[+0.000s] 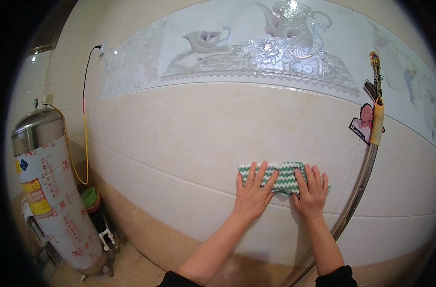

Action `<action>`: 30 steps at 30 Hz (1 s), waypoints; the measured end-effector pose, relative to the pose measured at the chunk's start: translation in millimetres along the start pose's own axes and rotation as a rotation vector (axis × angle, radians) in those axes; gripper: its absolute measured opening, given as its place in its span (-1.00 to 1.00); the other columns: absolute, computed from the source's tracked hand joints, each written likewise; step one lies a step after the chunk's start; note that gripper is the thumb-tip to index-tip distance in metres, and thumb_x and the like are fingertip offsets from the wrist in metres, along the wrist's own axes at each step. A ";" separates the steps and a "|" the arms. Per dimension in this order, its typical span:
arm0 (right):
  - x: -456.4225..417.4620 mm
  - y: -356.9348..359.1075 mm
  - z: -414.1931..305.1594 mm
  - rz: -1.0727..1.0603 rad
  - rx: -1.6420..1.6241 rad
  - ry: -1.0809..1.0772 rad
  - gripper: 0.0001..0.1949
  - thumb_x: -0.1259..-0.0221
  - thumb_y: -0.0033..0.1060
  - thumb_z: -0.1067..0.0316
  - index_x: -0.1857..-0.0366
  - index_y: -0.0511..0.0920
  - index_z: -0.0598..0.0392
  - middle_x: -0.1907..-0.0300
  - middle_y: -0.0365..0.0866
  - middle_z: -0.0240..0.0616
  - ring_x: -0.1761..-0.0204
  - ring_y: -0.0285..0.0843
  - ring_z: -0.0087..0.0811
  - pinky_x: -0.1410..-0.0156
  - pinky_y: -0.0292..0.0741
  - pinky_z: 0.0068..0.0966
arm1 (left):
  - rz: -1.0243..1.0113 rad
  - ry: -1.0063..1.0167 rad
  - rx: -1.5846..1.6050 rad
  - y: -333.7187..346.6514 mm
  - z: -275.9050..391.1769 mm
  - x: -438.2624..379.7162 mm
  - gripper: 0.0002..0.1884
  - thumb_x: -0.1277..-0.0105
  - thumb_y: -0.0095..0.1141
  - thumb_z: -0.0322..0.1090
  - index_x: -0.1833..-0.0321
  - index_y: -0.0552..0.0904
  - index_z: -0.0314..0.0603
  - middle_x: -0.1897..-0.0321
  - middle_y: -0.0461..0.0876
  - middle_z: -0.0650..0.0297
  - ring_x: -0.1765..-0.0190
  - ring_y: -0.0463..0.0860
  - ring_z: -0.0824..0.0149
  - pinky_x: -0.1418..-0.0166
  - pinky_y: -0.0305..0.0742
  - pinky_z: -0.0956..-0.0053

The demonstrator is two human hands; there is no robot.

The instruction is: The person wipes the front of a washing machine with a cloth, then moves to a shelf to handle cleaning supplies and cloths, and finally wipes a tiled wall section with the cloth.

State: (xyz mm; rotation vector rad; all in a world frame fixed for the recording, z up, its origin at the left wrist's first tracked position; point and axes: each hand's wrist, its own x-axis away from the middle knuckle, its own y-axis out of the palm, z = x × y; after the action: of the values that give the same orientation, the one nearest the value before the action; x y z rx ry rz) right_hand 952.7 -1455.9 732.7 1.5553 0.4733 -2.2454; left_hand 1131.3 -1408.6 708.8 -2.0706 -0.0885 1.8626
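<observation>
A folded green-and-white striped cloth (285, 177) lies against the cream wall tiles (211, 132). My left hand (252, 195) is spread over its left part, fingers pointing up, pressing it to the wall. On the cloth's right end rests my right hand (310, 197), also with its fingers upward. A corner of the cloth peeks out beyond the right fingers. Both palms hide part of the fabric.
A long pole (361, 186) with a yellow grip hangs at right beside a figure-shaped sticker (363, 123). At left stands a wrapped metal tank (56, 190) with a yellow cable (87, 150) near it. A green container (90, 197) sits behind the tank. Embossed decorative tiles (261, 46) run above.
</observation>
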 end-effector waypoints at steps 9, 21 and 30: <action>3.2 3.2 -0.6 -0.003 -0.012 0.025 -0.55 -0.05 0.14 0.13 -0.10 0.53 -0.10 -0.24 0.41 -0.26 -0.30 0.29 -0.24 -0.40 0.09 -0.12 | 0.049 0.052 0.008 4.7 -8.7 -3.8 -0.42 -0.13 0.19 -0.06 -0.27 0.44 0.13 -0.42 0.12 0.03 -0.43 0.09 -0.10 -0.27 -0.01 -0.24; -54.3 18.3 -26.6 0.028 -0.032 0.003 -0.56 0.00 0.12 0.34 -0.08 0.53 0.03 -0.25 0.40 -0.26 -0.32 0.27 -0.26 -0.39 0.08 -0.10 | 0.174 0.048 -0.084 -2.8 -50.9 -31.6 -0.38 -0.04 0.19 -0.33 -0.27 0.42 -0.06 -0.36 0.26 0.09 -0.40 0.21 0.02 -0.36 -0.09 -0.21; -96.7 50.4 -80.7 0.096 -0.076 -0.065 -0.68 -0.08 0.07 0.41 0.05 0.60 0.11 -0.17 0.47 -0.40 -0.24 0.37 -0.37 -0.34 0.16 -0.19 | 0.256 -0.075 0.033 -18.6 -88.9 -49.1 -0.42 -0.12 0.02 -0.47 -0.30 0.37 -0.17 -0.35 0.26 0.08 -0.39 0.19 -0.06 -0.38 -0.08 -0.15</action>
State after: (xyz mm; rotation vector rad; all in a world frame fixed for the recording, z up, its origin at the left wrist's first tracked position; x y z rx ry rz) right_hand 1074.0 -1451.8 793.2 1.4323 0.4500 -2.1725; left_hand 1214.8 -1424.2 767.5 -2.0711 0.1960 2.0735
